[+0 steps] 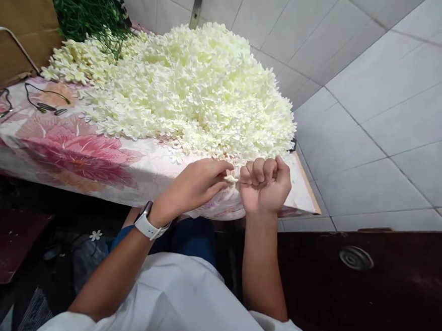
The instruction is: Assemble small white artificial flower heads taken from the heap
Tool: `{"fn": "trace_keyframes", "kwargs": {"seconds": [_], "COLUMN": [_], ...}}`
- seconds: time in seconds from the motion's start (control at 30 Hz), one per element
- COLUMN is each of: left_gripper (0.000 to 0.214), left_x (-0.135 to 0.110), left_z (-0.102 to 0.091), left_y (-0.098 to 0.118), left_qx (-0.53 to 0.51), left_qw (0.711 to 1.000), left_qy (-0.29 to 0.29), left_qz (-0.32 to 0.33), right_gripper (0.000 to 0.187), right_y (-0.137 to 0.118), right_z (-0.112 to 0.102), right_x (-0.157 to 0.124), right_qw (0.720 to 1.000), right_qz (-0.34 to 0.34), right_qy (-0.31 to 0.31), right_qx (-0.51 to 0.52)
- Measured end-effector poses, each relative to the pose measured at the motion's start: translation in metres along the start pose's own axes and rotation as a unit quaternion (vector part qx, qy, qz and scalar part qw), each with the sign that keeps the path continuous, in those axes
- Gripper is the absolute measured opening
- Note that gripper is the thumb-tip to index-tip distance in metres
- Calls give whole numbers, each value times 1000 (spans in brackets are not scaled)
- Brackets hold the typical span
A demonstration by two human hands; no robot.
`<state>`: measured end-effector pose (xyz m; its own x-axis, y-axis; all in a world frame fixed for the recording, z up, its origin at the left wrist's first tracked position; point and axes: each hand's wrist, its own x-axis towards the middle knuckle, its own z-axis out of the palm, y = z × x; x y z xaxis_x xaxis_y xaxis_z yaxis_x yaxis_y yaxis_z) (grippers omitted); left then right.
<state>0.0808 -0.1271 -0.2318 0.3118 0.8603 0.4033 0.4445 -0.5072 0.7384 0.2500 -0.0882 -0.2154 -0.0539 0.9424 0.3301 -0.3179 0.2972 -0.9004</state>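
Observation:
A large heap of small white artificial-looking flowers (211,84) covers the table just beyond my hands. My left hand (199,181), with a white watch on its wrist, comes in from the left with thumb and forefinger pinched. At their tips is a small white flower (230,179), seen partly from the side. Close on its right, my right hand (267,184) is curled into a fist, palm side up. A thin dark line runs from the flower toward that fist. What the curled right fingers hold is hidden.
A pink floral cloth (78,155) covers the table. Green stems (88,10) and a cardboard box (20,30) stand at the back left, near dark cords (44,100). Tiled wall (379,121) borders the right side. One loose flower (95,235) lies below the table.

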Motion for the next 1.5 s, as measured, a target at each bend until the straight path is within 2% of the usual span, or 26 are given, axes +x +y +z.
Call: {"fn": "trace_keyframes", "kwargs": {"seconds": [0.13,0.23,0.33,0.4,0.6,0.73,0.83,0.93,1.03,1.2,1.37,1.5], "left_gripper": [15,13,15,18,52,43,31,31,31,36,34,34], "left_x": [0,1,10,23,86,119,129,129,124,112,105,105], "left_z": [5,8,2,-9,-62,-83,-90,-90,-86,-78,-72,-71], "left_y": [1,3,7,10,10,3,-5,-15,-25,-34,-39,-41], "left_qx": [-22,-73,-137,-192,-372,-425,-442,-449,-451,-470,-497,-507], "left_qw": [1000,992,968,952,917,896,888,885,882,867,845,836], "left_qy": [21,99,209,236,127,92,73,60,54,35,20,17], "left_qz": [1,-3,-12,-22,-67,-94,-103,-110,-123,-161,-196,-211], "right_gripper": [62,41,16,9,22,25,25,19,11,16,23,25], "right_y": [7,6,-4,-13,-34,-29,-19,-7,3,11,14,13], "right_z": [-5,-7,-7,-4,18,30,34,34,31,26,23,24], "right_x": [-16,-25,-17,1,90,140,160,163,154,134,128,125], "right_qw": [998,991,981,973,930,908,896,882,878,886,877,894], "right_qz": [-41,-88,-122,-143,-246,-307,-354,-389,-401,-381,-373,-329], "right_qy": [34,34,-11,-56,-187,-209,-197,-195,-190,-183,-206,-208], "right_qx": [-30,-92,-150,-171,-198,-194,-183,-179,-181,-190,-223,-222]}}
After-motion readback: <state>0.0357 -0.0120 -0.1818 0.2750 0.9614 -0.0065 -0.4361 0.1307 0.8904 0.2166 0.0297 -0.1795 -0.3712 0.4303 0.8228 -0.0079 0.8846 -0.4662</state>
